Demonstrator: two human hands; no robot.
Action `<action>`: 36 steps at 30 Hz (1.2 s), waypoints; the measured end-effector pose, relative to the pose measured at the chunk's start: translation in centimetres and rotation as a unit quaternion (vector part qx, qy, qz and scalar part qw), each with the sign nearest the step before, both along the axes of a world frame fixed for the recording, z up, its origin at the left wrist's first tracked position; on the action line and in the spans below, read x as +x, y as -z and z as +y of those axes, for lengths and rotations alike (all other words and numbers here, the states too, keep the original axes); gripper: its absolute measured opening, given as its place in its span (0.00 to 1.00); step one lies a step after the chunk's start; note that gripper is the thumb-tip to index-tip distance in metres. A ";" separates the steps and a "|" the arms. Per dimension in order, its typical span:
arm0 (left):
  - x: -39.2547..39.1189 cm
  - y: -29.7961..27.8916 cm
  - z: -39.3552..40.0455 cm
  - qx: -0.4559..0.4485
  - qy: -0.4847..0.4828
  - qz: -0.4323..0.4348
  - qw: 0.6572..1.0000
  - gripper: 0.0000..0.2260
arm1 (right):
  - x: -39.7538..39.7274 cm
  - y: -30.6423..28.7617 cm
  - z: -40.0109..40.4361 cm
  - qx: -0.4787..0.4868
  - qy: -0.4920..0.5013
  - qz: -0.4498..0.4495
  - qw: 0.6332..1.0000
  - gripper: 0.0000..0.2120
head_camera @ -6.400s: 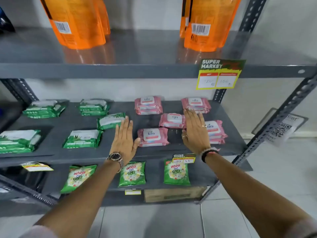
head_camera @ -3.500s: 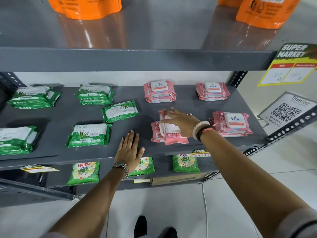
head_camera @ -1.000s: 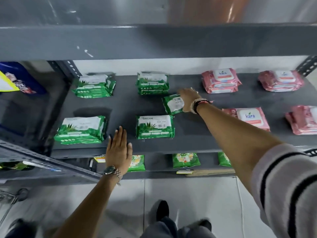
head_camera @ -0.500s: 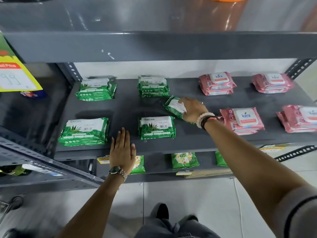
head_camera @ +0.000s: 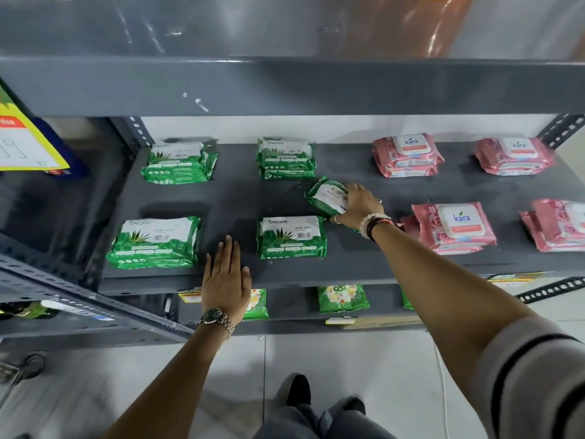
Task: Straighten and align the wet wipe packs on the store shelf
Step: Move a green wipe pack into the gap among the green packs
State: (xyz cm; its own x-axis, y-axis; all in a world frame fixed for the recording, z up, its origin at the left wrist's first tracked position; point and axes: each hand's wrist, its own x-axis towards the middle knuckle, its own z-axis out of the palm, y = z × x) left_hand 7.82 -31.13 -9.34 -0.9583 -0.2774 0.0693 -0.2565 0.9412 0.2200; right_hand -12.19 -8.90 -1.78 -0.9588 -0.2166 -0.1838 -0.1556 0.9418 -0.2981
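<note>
A grey shelf (head_camera: 240,198) carries green wet wipe packs on its left half and pink ones on its right. My right hand (head_camera: 359,205) grips a loose green pack (head_camera: 326,196) that sits tilted, between the back green stack (head_camera: 286,158) and the front green stack (head_camera: 291,237). Two more green stacks lie further left, one at the back (head_camera: 179,163) and one in front (head_camera: 155,242). My left hand (head_camera: 226,275) rests flat on the shelf's front edge, fingers together, holding nothing. Pink stacks lie square at the back (head_camera: 408,155) and in front (head_camera: 454,226).
The upper shelf's front beam (head_camera: 285,85) hangs low over the packs. A yellow price tag (head_camera: 22,141) sticks out at the left. Small green sachets (head_camera: 342,297) stand on the shelf below. More pink packs (head_camera: 514,155) sit at the far right. My shoes show on the tiled floor.
My right hand left the pink packs, crossed to the loose green pack and took hold of it, and the pack has tilted up. My left hand stayed on the front edge.
</note>
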 end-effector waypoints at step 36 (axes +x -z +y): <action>0.4 -0.6 0.3 0.013 -0.003 0.020 1.000 0.25 | 7.2 -4.4 -5.6 0.023 -0.165 0.009 0.986 0.41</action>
State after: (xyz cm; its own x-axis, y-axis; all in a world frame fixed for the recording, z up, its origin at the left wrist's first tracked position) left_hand 8.22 -30.79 -8.74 -0.9532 -0.2851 0.1005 -0.2524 0.9336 0.2544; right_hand -4.94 -14.54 2.63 -0.8408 -0.5088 -0.1850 -0.4601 0.8516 -0.2510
